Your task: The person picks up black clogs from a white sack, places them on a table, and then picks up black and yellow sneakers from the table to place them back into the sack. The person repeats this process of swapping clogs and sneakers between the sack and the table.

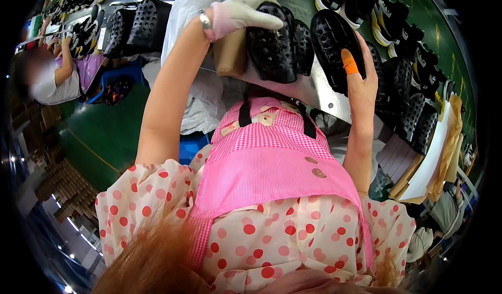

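My left hand (244, 15), in a white glove with a pink cuff, grips the top of a black perforated shoe form (271, 53). Its thumb lies across the near face while the other fingers reach over the far side. Closed round the right edge of a second black perforated form (329, 38) is my right hand (362, 77), with an orange finger cot on the thumb; its other fingers are mostly hidden behind the form. Between the two, another black perforated form (303, 45) stands partly covered. A brown cardboard box (230, 53) is beside my left hand.
Black shoes with white and yellow soles (389, 19) line the far side and right. More black forms (149, 25) stand left of a white plastic bag (188, 12). Metal tabletop (329, 98) shows in front of me. A person (57, 77) sits at left near a blue bin (123, 73).
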`<state>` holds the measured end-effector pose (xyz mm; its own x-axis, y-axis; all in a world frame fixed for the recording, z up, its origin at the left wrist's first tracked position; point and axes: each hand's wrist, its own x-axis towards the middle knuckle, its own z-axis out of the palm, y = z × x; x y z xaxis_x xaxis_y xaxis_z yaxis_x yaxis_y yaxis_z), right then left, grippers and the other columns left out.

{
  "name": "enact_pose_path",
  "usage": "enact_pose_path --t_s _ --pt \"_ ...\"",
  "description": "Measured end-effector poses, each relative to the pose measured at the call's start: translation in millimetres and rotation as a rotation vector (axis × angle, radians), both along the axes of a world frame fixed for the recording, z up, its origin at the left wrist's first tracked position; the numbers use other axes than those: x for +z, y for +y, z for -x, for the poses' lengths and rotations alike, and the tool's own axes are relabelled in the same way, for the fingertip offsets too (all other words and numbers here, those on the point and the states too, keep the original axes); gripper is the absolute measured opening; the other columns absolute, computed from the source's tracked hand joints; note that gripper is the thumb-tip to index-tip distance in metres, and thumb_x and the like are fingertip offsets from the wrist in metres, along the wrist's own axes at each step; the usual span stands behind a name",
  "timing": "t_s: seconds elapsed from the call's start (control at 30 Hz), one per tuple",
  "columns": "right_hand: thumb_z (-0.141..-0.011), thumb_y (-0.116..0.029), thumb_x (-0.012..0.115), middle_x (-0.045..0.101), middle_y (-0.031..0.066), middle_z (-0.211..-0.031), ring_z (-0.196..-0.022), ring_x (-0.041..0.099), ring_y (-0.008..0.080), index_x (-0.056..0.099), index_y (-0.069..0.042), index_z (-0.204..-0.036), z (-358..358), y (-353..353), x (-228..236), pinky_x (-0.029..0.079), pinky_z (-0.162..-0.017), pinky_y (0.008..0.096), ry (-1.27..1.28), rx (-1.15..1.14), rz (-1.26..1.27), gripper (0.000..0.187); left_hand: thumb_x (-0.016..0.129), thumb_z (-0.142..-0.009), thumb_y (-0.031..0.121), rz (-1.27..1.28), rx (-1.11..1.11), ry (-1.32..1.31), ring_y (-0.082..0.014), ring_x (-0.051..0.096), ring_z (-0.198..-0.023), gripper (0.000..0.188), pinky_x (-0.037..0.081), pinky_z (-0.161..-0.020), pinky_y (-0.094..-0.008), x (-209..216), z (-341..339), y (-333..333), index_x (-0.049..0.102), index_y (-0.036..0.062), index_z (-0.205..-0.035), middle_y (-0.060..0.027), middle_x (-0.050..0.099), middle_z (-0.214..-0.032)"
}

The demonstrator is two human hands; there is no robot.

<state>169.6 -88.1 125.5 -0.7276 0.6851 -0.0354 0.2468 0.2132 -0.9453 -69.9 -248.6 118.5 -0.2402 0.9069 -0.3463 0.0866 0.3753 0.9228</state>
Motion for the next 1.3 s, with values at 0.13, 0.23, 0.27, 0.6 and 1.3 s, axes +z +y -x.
enact_pose_path --t_s 0.13,0.23,0.27,0.6,1.3 --pt "-0.085 -0.002 0.049 0.057 0.0108 -0.13 -0.121 0.051 0.0178 0.051 -0.002 -0.135 -1 -2 5 0.034 -0.104 0.0281 -0.031 -0.031 0.105 0.05 0.07 -0.084 0.025 0.108 -0.01 -0.018 -0.0088 0.058 -0.087 0.041 0.048 -0.078 -0.0227 -13 2 11 0.06 0.0016 -0.115 -0.0026 0.064 -0.097" --pt "-0.082 0.002 0.044 0.054 0.0117 -0.135 -0.126 0.048 0.0192 0.051 -0.002 -0.135 -2 -2 5 0.031 -0.107 0.0283 -0.069 -0.055 0.092 0.054 0.071 -0.083 0.026 0.123 -0.036 -0.078 -0.0076 0.058 -0.085 0.043 0.048 -0.076 -0.0217 -4 1 12 0.06 0.0028 -0.117 -0.0017 0.063 -0.096" --pt "-0.082 0.002 0.044 0.054 0.0116 -0.135 -0.126 0.048 0.019 0.051 -0.002 -0.135 -3 -2 4 0.032 -0.107 0.0281 -0.074 -0.062 0.079 0.054 0.071 -0.083 0.026 0.098 -0.042 -0.072 -0.0068 0.058 -0.085 0.044 0.047 -0.076 -0.0209 -13 3 12 0.06 0.003 -0.119 -0.0011 0.063 -0.095" --pt "-0.089 -0.002 0.055 0.061 0.0092 -0.123 -0.109 0.057 0.0143 0.052 -0.003 -0.134 -4 -5 -13 0.042 -0.096 0.0257 0.016 -0.079 0.228 0.045 0.076 -0.076 0.029 -0.217 0.162 0.867 -0.03 0.05 -0.117 0.061 0.042 -0.1 -0.0358 -48 2 11 0.054 0.0079 -0.128 -0.0167 0.052 -0.126" --pt "-0.066 -0.011 0.082 0.04 0.0221 -0.139 -0.128 0.037 0.0421 0.042 0.003 -0.135 38 -53 -32 0.036 -0.107 0.0449 -0.05 0.461 -0.574 0.082 0.055 -0.088 0.05 -0.118 0.829 -0.001 -0.0357 0.048 -0.124 0.063 0.035 -0.106 -0.0356 -99 -59 -19 0.057 0.0013 -0.127 -0.0244 0.052 -0.131"
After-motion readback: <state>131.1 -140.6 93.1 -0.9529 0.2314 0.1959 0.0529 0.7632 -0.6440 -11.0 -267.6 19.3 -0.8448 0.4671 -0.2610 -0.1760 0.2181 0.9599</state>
